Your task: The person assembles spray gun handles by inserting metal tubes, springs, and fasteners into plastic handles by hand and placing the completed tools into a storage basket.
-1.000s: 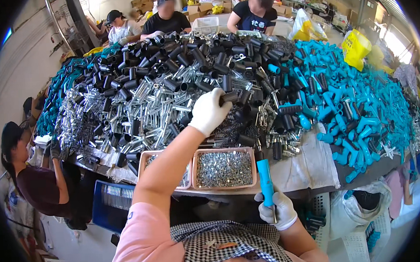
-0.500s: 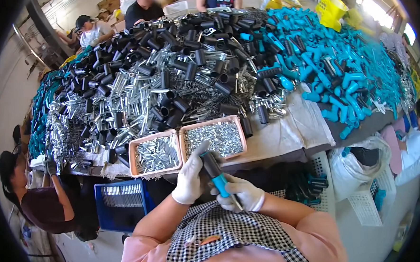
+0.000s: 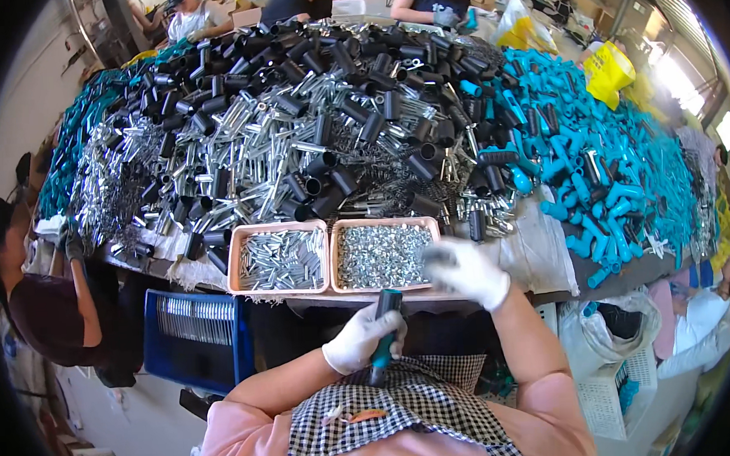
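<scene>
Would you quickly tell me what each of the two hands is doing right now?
Left hand: closed around a black-and-teal tube.
Right hand: blurred, over the tray of small metal parts; grip cannot be told.

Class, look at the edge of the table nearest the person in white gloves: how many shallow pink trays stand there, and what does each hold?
2. The left pink tray holds small silvery tubes; the right pink tray, touching it, holds small silvery bits, with the right hand over its right end. Others may lie hidden under the heaps.

Single head-worn fisheye view, looking steeply down and forward from wearer's head. Own chest and gloved hands close at lower edge; table [image 3: 548,251] heaped with parts fills middle; co-workers at far rim. Edges bend, corners black.
</scene>
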`<state>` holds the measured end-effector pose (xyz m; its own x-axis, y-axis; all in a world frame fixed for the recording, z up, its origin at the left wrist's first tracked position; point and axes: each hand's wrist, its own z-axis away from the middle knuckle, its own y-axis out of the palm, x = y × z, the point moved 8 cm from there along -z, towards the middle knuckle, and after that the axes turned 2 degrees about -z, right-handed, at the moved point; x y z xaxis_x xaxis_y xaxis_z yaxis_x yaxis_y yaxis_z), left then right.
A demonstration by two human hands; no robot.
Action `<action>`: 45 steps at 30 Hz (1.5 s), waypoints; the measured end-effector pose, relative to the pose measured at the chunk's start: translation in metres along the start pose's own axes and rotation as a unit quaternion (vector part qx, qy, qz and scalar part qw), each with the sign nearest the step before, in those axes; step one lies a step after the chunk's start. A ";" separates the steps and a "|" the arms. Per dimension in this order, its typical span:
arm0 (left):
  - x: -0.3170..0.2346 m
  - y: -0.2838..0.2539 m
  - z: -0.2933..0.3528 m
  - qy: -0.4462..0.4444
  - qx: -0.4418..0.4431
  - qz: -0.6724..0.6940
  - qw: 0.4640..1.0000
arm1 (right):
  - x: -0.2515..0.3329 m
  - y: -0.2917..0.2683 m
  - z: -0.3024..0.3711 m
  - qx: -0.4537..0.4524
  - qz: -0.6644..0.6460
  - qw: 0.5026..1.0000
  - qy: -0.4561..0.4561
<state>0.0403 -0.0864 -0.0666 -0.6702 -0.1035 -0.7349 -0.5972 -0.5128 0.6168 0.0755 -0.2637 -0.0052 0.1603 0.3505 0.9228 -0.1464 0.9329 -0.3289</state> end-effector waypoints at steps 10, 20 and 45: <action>0.006 -0.011 0.008 -0.009 -0.006 -0.018 1.000 | 0.074 0.099 -0.147 0.078 0.552 0.774 -0.299; -0.010 -0.027 0.028 0.008 -0.104 0.000 0.995 | 0.067 0.119 -0.166 0.077 0.525 0.762 -0.371; -0.051 0.017 -0.022 0.129 -0.065 -0.604 0.784 | 0.018 0.007 0.057 -0.024 0.063 0.957 -0.282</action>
<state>0.0737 -0.1086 -0.0249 0.4702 0.3647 -0.8036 -0.6662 -0.4505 -0.5943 0.0214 -0.2554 0.0202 -0.4107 0.3717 0.8326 -0.0833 0.8940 -0.4402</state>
